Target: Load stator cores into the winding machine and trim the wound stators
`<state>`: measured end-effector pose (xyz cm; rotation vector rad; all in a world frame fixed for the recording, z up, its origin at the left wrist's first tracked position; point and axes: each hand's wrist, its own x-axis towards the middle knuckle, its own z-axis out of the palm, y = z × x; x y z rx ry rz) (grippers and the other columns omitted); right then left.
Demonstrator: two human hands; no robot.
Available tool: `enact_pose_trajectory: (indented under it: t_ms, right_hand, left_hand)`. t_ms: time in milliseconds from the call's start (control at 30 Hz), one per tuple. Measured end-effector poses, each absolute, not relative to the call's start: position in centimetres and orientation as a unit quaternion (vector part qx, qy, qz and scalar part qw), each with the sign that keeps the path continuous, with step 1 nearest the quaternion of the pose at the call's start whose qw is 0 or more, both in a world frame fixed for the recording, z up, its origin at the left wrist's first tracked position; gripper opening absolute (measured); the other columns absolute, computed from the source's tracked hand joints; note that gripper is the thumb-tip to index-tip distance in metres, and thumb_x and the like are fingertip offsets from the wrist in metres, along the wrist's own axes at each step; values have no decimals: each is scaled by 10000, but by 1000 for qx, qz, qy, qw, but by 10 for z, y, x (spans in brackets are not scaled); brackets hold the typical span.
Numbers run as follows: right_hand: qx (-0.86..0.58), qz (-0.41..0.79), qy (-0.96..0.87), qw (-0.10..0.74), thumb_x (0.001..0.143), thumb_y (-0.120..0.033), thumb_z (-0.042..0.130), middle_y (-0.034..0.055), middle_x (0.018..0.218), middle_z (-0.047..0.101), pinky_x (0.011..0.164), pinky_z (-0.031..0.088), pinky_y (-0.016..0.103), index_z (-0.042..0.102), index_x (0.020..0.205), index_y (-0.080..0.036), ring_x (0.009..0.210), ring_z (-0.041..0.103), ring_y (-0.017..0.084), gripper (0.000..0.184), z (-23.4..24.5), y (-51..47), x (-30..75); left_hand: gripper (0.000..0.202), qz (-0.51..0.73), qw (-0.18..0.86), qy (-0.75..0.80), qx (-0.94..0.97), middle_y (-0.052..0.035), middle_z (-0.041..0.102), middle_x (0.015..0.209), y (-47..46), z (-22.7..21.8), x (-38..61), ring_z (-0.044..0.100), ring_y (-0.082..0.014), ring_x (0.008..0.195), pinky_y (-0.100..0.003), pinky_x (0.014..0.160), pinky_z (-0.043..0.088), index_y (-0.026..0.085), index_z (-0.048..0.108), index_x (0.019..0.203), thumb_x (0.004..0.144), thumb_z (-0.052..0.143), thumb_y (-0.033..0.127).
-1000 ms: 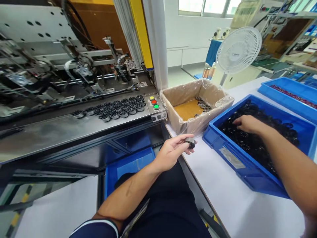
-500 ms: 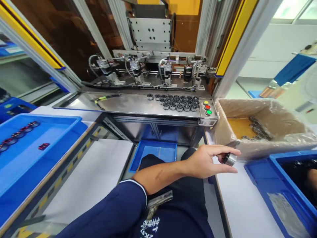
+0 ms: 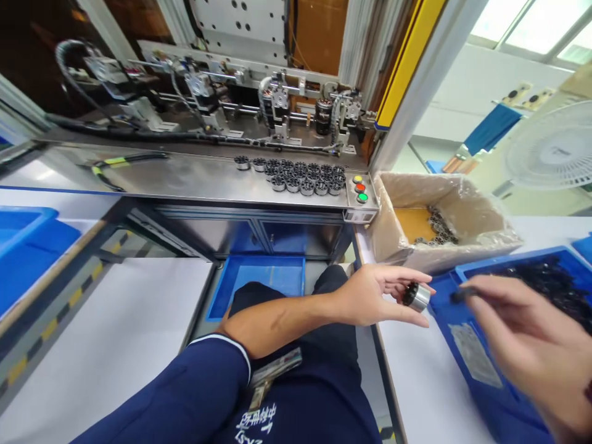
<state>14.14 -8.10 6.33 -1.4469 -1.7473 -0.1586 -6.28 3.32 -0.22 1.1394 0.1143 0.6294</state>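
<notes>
My left hand (image 3: 365,296) reaches across to the right with its thumb and fingers around a motor stator core (image 3: 420,298). This core is a short silvery metal cylinder with black on its left end. To the right of it, my right hand (image 3: 522,333) is smeared by motion. A small black plastic part (image 3: 460,295) is pinched between its thumb and finger, apart from the core. Beneath and behind the right hand stands a blue bin (image 3: 476,264) that holds a heap of black parts (image 3: 546,280).
Rows of black-topped cores (image 3: 308,179) stand on the machine's metal ledge (image 3: 194,176), beside yellow, red and green buttons (image 3: 361,189). A plastic-lined box (image 3: 393,237) holds bare metal cores (image 3: 439,228). A blue tray (image 3: 222,290) lies below, and a fan (image 3: 550,145) stands at right.
My view has turned to the right. My right hand has come up out of the blue bin with a small black part, towards the core. The left hand still holds the core.
</notes>
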Motion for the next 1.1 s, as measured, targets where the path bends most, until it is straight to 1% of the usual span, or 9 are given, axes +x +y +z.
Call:
enact_pose_trajectory:
  t_ms: [100, 200, 367, 533, 733, 867, 933, 1033, 1100]
  right_hand:
    - [-503, -20, -764, 404, 892, -86, 667, 66, 950, 707, 758, 582, 309, 670, 1052, -210, 876, 702, 191, 203, 58, -79, 107]
    - [-494, -30, -770, 402, 900, -82, 657, 63, 989, 676, 752, 563, 303, 669, 1083, -204, 884, 675, 176, 220, 53, -77, 104]
    - [-484, -74, -781, 387, 865, -12, 669, 62, 1023, 677, 760, 556, 304, 673, 1201, -208, 894, 672, 183, 389, 43, -79, 113]
    - [-459, -78, -807, 362, 839, -82, 749, 104, 1104, 651, 857, 566, 373, 576, 1370, -188, 989, 662, 236, 569, 41, -80, 116]
    - [-418, -174, -831, 324, 810, -44, 785, 145, 1055, 665, 836, 558, 388, 603, 1341, -81, 959, 658, 254, 563, 44, -78, 117]
    - [-410, -186, -846, 285, 853, -34, 735, 126, 1064, 659, 844, 558, 376, 503, 1480, -122, 972, 659, 240, 674, 43, -79, 118]
    - [-414, -196, -841, 288, 868, -77, 739, 117, 1055, 660, 836, 560, 376, 505, 1486, -143, 950, 661, 237, 664, 41, -79, 119]
    - [-419, -237, -823, 304, 911, -188, 722, 106, 965, 648, 789, 558, 379, 578, 1415, -128, 870, 651, 233, 528, 39, -79, 119]
    - [-408, -267, -818, 304, 929, -214, 699, 100, 911, 647, 750, 562, 378, 606, 1374, -105, 832, 650, 233, 469, 37, -78, 119]
  left_hand:
    - [785, 276, 813, 47, 511, -103, 758, 1010, 27, -2, -59, 721, -219, 911, -418, 921, 557, 119, 727, 1192, 480, 992, 317]
    - [754, 271, 832, 46, 482, -59, 743, 938, 23, -2, -58, 713, -193, 889, -411, 941, 556, 128, 740, 1155, 465, 999, 283]
    - [727, 294, 823, 49, 484, -56, 737, 926, 22, -5, -58, 709, -177, 878, -403, 950, 560, 130, 749, 1144, 477, 998, 275]
    - [744, 306, 803, 64, 507, -96, 750, 997, 23, -6, -60, 731, -212, 910, -437, 970, 576, 124, 756, 1158, 496, 990, 369]
    - [723, 279, 824, 67, 488, -81, 760, 965, 25, -3, -62, 729, -208, 908, -419, 960, 567, 120, 766, 1125, 472, 1000, 322]
    - [718, 261, 843, 72, 465, -59, 760, 936, 22, -3, -63, 724, -183, 876, -381, 933, 559, 129, 767, 1112, 450, 1007, 266]
    - [688, 261, 854, 80, 442, -55, 761, 933, 16, -4, -61, 728, -171, 864, -378, 937, 559, 134, 759, 1112, 476, 999, 243]
    - [655, 294, 860, 107, 403, -77, 764, 966, 4, -7, -55, 742, -188, 905, -392, 937, 572, 130, 739, 1099, 505, 990, 236]
    - [631, 323, 854, 114, 392, -93, 766, 1007, -3, -8, -52, 744, -193, 933, -376, 922, 582, 131, 729, 1073, 506, 990, 220]
